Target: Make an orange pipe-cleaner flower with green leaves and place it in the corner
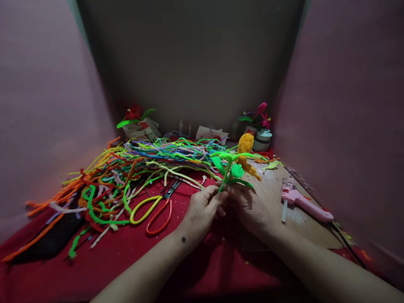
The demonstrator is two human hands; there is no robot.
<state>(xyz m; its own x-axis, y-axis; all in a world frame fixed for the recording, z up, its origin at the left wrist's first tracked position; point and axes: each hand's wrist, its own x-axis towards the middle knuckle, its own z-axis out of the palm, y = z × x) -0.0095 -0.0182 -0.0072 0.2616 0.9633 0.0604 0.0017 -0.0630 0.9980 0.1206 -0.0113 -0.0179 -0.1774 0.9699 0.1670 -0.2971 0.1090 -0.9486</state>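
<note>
A pipe-cleaner flower with a green stem, green leaves and yellow-orange fuzzy blooms stands upright in the middle of the view. My left hand pinches the bottom of its stem from the left. My right hand grips the same stem base from the right, fingers meeting the left hand's. Both hands hover just above the red cloth.
A big heap of coloured pipe cleaners spreads across the left and middle. Scissors with red and yellow handles lie left of my hands. A pink glue gun rests on a wooden board at right. Small flower pots stand at the back.
</note>
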